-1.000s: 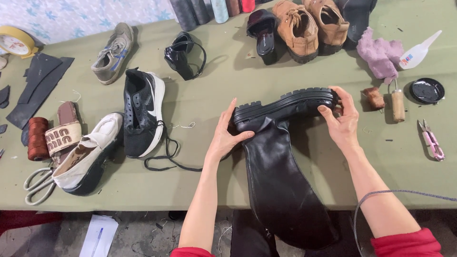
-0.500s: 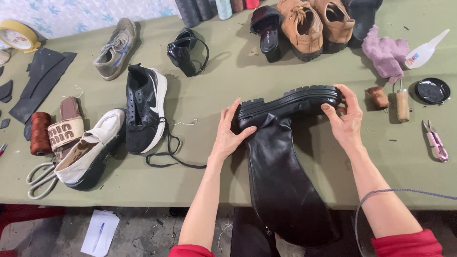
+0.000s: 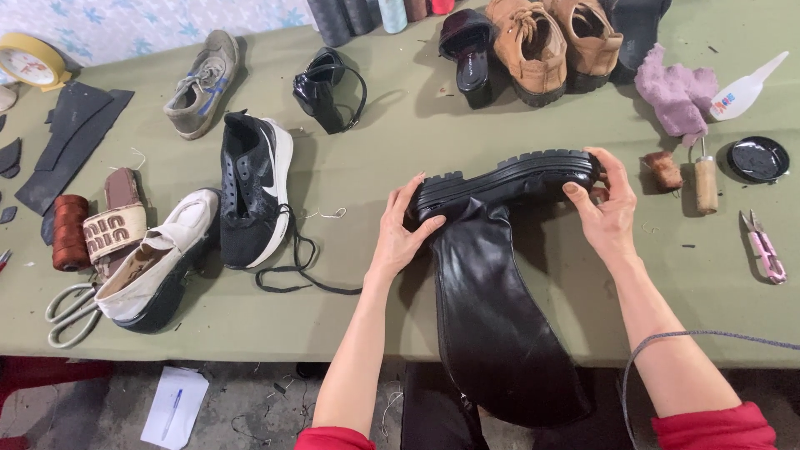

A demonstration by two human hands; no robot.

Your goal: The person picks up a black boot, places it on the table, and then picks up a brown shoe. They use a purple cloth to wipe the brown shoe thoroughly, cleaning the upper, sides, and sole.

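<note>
A tall black leather boot point(image 3: 492, 292) lies across the green table point(image 3: 375, 150), its chunky lugged sole turned away from me and its shaft hanging over the near edge. My left hand point(image 3: 402, 232) grips the heel end of the boot. My right hand point(image 3: 603, 210) grips the toe end, fingers curled over the sole's rim. Both hands hold the foot part slightly raised off the table.
Left of the boot lie a black-and-white sneaker point(image 3: 252, 187), a white shoe point(image 3: 150, 271), scissors point(image 3: 62, 312) and a thread spool point(image 3: 70, 233). At the back stand brown shoes point(image 3: 550, 42) and a black heel point(image 3: 467, 50). To the right are an awl point(image 3: 706, 182), a black lid point(image 3: 756, 158) and pink snips point(image 3: 762, 250).
The view has shifted a little. My hands keep the same grip on the boot, with the left thumb pressing slightly further onto the leather.
</note>
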